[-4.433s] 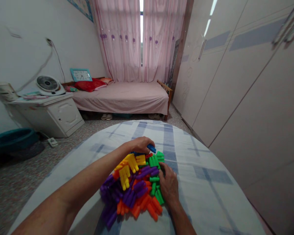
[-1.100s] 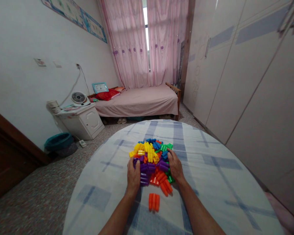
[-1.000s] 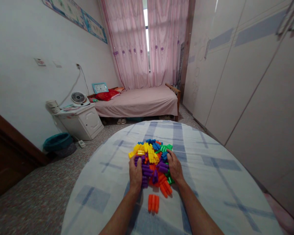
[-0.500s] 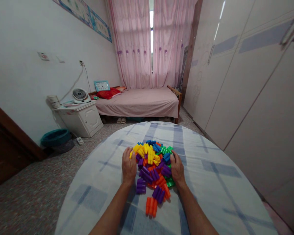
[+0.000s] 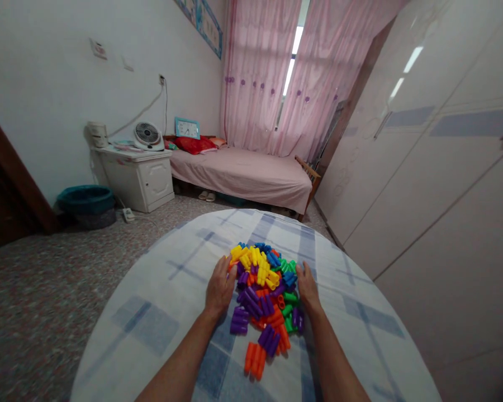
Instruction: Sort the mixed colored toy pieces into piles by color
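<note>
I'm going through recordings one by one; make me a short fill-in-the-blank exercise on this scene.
1. Between the left hand and the right hand, the green pieces lie closer to the ____ one.
2. The toy piece lowest in the picture is coloured ____.
3. In the picture, the fan stands to the ____ of the clock.

Missing words: right; orange; left.

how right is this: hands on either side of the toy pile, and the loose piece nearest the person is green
Not quite: the nearest piece is orange, as the head view shows. The left hand and right hand are indeed either side of the pile.
</note>
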Tool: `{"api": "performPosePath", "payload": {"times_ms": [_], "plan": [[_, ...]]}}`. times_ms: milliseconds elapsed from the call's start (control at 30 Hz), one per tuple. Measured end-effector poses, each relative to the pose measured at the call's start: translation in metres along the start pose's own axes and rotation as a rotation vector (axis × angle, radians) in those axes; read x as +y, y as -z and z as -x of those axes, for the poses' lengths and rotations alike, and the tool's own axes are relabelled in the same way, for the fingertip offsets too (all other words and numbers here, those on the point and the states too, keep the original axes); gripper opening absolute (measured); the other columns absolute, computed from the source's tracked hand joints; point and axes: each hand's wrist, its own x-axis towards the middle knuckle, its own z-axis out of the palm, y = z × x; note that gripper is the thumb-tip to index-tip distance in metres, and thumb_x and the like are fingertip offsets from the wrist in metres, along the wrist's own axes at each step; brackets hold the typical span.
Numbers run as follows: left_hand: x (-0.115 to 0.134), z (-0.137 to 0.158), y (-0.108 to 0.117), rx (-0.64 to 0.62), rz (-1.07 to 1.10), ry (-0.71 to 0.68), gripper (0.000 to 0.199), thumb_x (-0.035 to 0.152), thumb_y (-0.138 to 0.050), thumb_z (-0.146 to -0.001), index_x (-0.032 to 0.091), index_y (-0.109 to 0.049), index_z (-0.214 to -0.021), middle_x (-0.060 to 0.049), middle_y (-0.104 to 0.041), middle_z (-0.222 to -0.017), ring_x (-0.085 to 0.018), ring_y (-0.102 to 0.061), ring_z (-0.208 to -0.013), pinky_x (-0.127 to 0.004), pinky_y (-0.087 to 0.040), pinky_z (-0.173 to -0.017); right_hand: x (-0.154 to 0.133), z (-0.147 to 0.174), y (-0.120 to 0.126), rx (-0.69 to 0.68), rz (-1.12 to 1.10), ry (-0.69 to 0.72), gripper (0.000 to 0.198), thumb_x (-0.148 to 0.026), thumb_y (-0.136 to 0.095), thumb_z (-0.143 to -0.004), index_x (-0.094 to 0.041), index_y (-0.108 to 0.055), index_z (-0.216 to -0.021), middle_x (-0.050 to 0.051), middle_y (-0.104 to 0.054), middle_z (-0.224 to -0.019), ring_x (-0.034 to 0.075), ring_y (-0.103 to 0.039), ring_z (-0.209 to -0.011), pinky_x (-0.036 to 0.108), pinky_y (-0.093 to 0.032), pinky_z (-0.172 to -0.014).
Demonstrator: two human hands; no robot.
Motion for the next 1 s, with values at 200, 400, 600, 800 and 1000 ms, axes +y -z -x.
{"api": "performPosePath", "payload": {"times_ms": [200, 400, 600, 800, 1000], "plan": [[0.007, 0.000, 0.001, -0.130, -0.025, -0.089, 0.048, 0.044, -0.037, -0.091, 0.019, -0.052, -0.129, -0.009, -0.048, -0.137, -0.021, -0.036, -0.133, -0.042, -0.024, -0.114, -0.021, -0.017, -0.018, -0.135, -0.022, -0.090, 0.056, -0.061, -0.043, -0.076, -0.017, -0.064, -0.103, 0.012, -0.067, -0.107, 0.025, -0.059, -0.105, 0.045, -0.041, -0.095], [0.014, 0.000, 0.002, -0.213, 0.034, -0.119, 0.049, 0.043, -0.042, -0.089, 0.021, -0.048, -0.133, -0.008, -0.047, -0.139, -0.021, -0.037, -0.132, -0.044, -0.024, -0.114, -0.057, -0.012, -0.013, -0.260, -0.127, -0.097, 0.054, -0.059, -0.046, -0.077, -0.017, -0.064, -0.106, 0.008, -0.068, -0.103, 0.021, -0.063, -0.094, 0.037, -0.048, -0.085], [0.012, 0.001, 0.000, -0.215, 0.103, -0.110, 0.055, 0.045, -0.039, -0.091, 0.019, -0.040, -0.138, -0.009, -0.040, -0.144, -0.020, -0.032, -0.136, -0.040, -0.022, -0.115, -0.110, 0.007, -0.022, -0.326, -0.234, 0.016, 0.040, -0.046, -0.052, -0.078, -0.019, -0.064, -0.105, 0.007, -0.067, -0.105, 0.021, -0.062, -0.093, 0.038, -0.050, -0.084], [0.010, 0.000, 0.001, -0.190, 0.203, -0.071, 0.053, 0.044, -0.041, -0.089, 0.020, -0.042, -0.137, -0.008, -0.042, -0.143, -0.019, -0.034, -0.135, -0.040, -0.023, -0.114, -0.155, 0.042, -0.018, -0.398, -0.144, 0.255, 0.035, -0.035, -0.050, -0.083, -0.021, -0.060, -0.114, 0.007, -0.062, -0.114, 0.021, -0.056, -0.107, 0.039, -0.043, -0.097], [0.014, 0.002, 0.003, -0.164, 0.183, -0.074, 0.050, 0.045, -0.042, -0.089, 0.019, -0.049, -0.132, -0.009, -0.041, -0.143, -0.021, -0.031, -0.136, -0.041, -0.021, -0.115, -0.106, 0.104, 0.041, -0.215, 0.158, 0.260, 0.070, -0.046, -0.063, -0.074, -0.028, -0.039, -0.138, 0.008, -0.038, -0.144, 0.033, -0.035, -0.132, 0.055, -0.031, -0.106]]}}
